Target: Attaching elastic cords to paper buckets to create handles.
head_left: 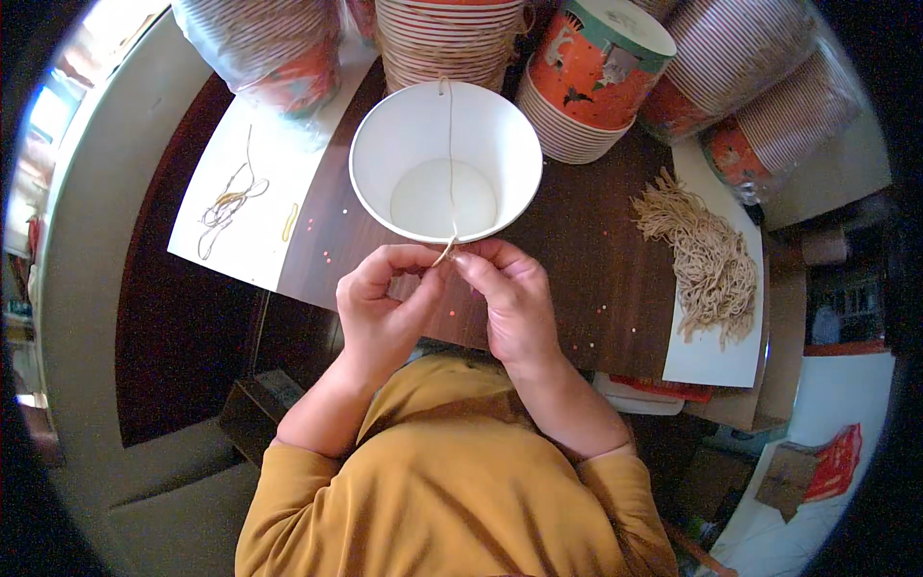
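Observation:
A white paper bucket (385,163) stands on the dark table in front of me. From a hole in its far rim a thin beige string (451,144) runs across the opening to the near rim. Just in front of that rim, my left hand (389,293) pinches the string between thumb and fingertips. My right hand (510,293) is closed beside it, thumb and forefinger on the same bit of string. The fingertips of both hands nearly meet there, and they partly hide the string's end and the near hole, if there is one.
Behind the bucket rise a stack of nested buckets (452,48), an orange and green stack (586,87) and plastic-wrapped stacks (740,48). A bundle of cut strings (707,260) lies at the right. Loose string (226,202) rests on white card (245,255) at the left.

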`<state>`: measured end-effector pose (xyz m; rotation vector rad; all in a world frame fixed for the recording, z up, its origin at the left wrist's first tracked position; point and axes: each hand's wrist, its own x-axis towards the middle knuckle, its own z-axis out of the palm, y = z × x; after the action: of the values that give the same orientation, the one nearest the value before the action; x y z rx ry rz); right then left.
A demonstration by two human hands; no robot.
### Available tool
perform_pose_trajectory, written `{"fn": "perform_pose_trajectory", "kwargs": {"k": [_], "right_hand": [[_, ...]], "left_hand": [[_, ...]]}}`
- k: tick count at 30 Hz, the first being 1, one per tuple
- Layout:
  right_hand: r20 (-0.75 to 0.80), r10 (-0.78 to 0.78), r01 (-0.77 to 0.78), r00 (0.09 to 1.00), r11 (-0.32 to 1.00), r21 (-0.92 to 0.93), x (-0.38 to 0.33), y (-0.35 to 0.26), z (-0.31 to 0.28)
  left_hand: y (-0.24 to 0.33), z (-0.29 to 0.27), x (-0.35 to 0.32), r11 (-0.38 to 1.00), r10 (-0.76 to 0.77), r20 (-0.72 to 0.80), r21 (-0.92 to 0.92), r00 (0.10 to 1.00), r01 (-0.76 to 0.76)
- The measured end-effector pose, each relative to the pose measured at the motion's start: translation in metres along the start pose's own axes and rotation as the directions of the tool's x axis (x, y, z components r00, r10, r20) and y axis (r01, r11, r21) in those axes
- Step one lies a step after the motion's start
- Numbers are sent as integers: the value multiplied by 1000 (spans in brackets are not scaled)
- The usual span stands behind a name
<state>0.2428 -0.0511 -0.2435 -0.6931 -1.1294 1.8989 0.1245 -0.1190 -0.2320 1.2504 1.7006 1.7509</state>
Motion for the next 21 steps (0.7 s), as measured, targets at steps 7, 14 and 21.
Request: {"fn": "perform_pose_trajectory", "kwargs": {"k": [7, 14, 21], "right_hand": [[-12, 81, -77, 997, 979, 189, 1, 1, 3], [2, 180, -175, 984, 955, 239, -1, 3, 3], [-30, 148, -143, 988, 982, 127, -1, 9, -1]], "left_hand": [[1, -1, 1, 1000, -25, 1, 15, 1000, 25], [1, 1, 1, 996, 50, -12, 76, 999, -49], [-1, 2, 2, 998, 57, -44, 20, 997, -56]]}}
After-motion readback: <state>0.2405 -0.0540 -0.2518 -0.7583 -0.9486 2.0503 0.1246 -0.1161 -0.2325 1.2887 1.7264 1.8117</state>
